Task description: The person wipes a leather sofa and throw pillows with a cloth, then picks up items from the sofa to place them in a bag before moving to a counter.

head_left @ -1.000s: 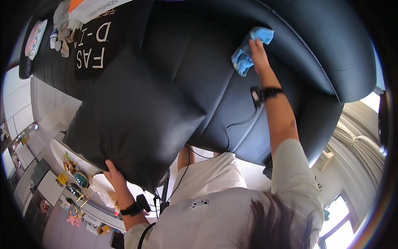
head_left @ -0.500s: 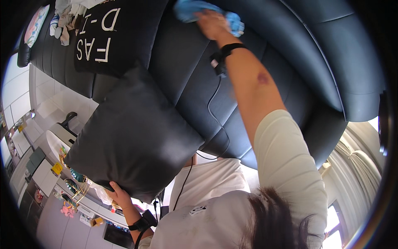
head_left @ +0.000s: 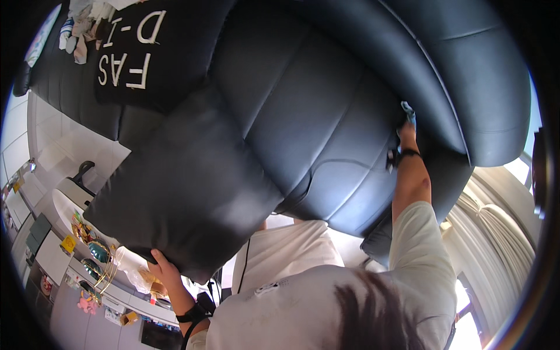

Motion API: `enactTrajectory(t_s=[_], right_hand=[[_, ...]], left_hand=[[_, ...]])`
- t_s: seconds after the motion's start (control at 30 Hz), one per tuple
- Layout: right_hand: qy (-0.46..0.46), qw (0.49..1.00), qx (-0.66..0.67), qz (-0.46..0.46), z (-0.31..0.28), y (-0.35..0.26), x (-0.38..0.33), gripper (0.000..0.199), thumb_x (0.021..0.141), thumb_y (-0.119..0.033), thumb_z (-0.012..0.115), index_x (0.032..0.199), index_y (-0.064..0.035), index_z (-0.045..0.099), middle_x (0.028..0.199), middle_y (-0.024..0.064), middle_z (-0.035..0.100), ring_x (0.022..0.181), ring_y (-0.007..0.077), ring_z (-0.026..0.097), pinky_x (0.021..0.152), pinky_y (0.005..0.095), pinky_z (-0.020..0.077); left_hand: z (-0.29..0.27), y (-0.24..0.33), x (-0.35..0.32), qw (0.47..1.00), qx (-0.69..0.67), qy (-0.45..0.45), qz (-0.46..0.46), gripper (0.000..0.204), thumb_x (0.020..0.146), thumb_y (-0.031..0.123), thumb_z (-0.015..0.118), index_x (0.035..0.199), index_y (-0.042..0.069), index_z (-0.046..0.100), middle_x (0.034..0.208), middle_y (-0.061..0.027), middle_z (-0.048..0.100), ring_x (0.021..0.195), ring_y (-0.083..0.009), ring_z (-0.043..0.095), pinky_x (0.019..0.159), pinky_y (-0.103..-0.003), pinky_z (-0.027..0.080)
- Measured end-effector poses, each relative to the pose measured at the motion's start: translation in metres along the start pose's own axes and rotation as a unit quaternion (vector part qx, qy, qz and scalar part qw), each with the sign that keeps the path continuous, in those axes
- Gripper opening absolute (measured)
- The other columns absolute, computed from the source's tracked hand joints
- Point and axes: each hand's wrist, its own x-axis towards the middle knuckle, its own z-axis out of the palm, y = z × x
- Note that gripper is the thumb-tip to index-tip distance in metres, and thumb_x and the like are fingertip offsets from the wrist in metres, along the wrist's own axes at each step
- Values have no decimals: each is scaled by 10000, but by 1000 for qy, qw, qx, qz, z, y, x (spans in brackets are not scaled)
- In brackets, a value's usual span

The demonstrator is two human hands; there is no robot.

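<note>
A black leather-like cushion (head_left: 186, 181) is held up on the left, its far corner overlapping the sofa seat. My left hand (head_left: 166, 270) grips its near lower edge, thumb on the face that shows and the other fingers partly hidden. Farther right, my right hand (head_left: 406, 135) presses a blue cloth (head_left: 409, 112) into the crease where the black leather sofa seat (head_left: 303, 111) meets the backrest (head_left: 379, 52), close to the right armrest. My right arm is stretched out, and most of the cloth is hidden by the hand.
A black cushion with white lettering (head_left: 157, 64) lies on the sofa's left part, with crumpled light-coloured clothes (head_left: 87, 29) beyond. A dark cable (head_left: 344, 160) loops over the seat. Cream curtains (head_left: 490, 216) hang at right; a cluttered shelf unit (head_left: 146, 303) stands at lower left.
My right hand has swept the blue cloth from the far middle of the sofa rightward and nearer, to the right-hand crease. My left hand keeps the cushion, shifted slightly left.
</note>
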Motion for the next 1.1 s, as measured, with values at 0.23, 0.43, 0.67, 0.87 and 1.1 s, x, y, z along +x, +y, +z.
enactTrajectory(t_s=[0.23, 0.43, 0.67, 0.87, 1.1], right_hand=[[-1, 867, -337, -367, 107, -226, -261, 340, 917, -279, 431, 1224, -155, 508, 1352, 123, 395, 1126, 324, 483, 850, 452, 477], [-189, 639, -133, -734, 116, -173, -358, 406, 810, -245, 599, 1210, -223, 536, 1289, 74, 452, 1123, 272, 470, 895, 410, 432], [27, 913, -236, -330, 6, -54, -212, 361, 924, -256, 463, 1241, -88, 497, 1321, 132, 446, 1193, 291, 453, 983, 414, 360], [132, 980, -151, 13, -50, 149, -179, 473, 931, -410, 366, 1342, -178, 399, 1405, 123, 341, 1222, 379, 386, 993, 494, 308], [32, 934, -237, -267, 32, 35, -323, 400, 831, -238, 558, 1227, -220, 506, 1299, 102, 396, 1122, 354, 457, 826, 467, 478]], left_hand=[[6, 12, -3, 999, 21, -32, 24, 641, 921, 474, 447, 1098, -138, 515, 1040, -231, 603, 930, -315, 574, 841, -369, 433], [18, 70, -28, 997, -7, -37, 62, 633, 939, 439, 434, 1147, -157, 481, 1141, -243, 560, 974, -281, 564, 857, -338, 438], [13, 91, -46, 994, -26, 1, 106, 616, 935, 411, 459, 1193, -148, 456, 1189, -237, 540, 1008, -285, 557, 887, -336, 434], [10, 104, -48, 992, 107, -1, 67, 629, 925, 463, 440, 1092, -137, 532, 1059, -259, 601, 923, -342, 589, 831, -366, 451], [13, 152, -81, 949, 209, -43, 231, 655, 920, 504, 387, 1035, -114, 572, 1009, -284, 602, 939, -432, 563, 817, -437, 433]])
